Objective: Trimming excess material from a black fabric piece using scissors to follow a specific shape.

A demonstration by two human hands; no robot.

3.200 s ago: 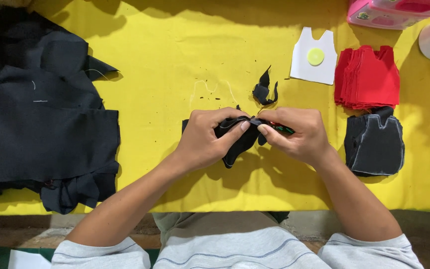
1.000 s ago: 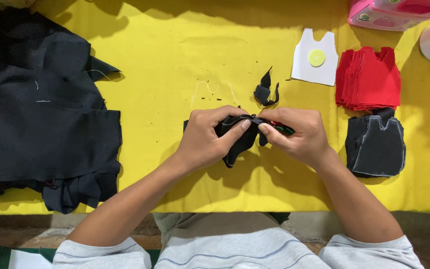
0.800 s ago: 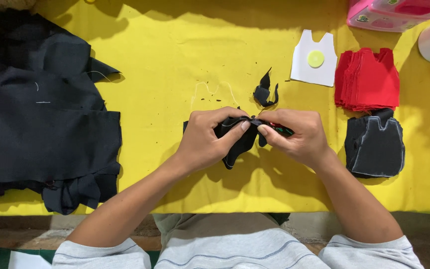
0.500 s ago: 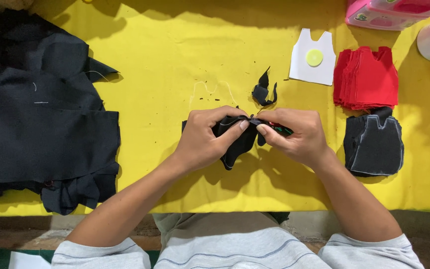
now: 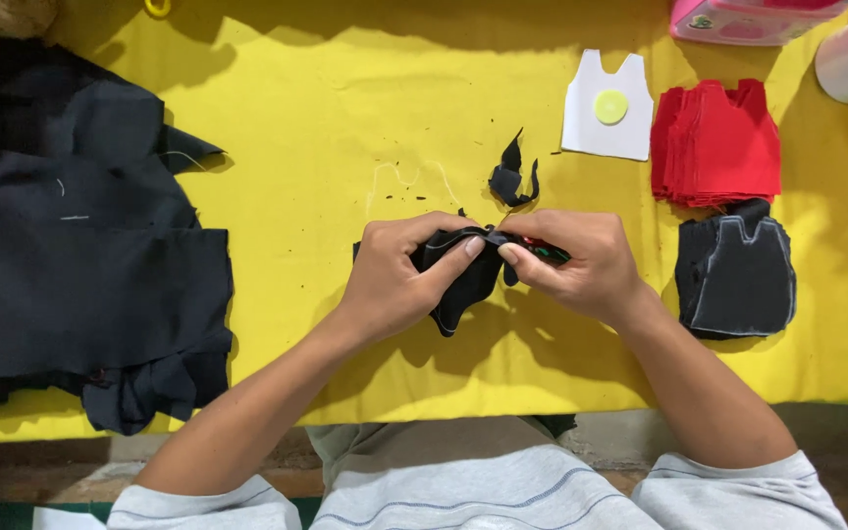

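My left hand (image 5: pixel 399 275) and my right hand (image 5: pixel 576 260) meet over the middle of the yellow table (image 5: pixel 326 118), both pinching a small black fabric piece (image 5: pixel 463 285). The cloth hangs down between my thumbs. A hint of red shows under my right fingers. A small black fabric scrap (image 5: pixel 510 177) lies just beyond my hands.
A large pile of dark cloth (image 5: pixel 71 265) covers the table's left side. At the right lie a white vest-shaped template (image 5: pixel 591 132) with a yellow disc (image 5: pixel 610 106), a stack of red pieces (image 5: pixel 718 142) and a stack of black vest-shaped pieces (image 5: pixel 738 275). A pink box (image 5: pixel 748 18) stands at the far right edge.
Nothing has visibly moved; both hands keep the same pinch on the black piece.
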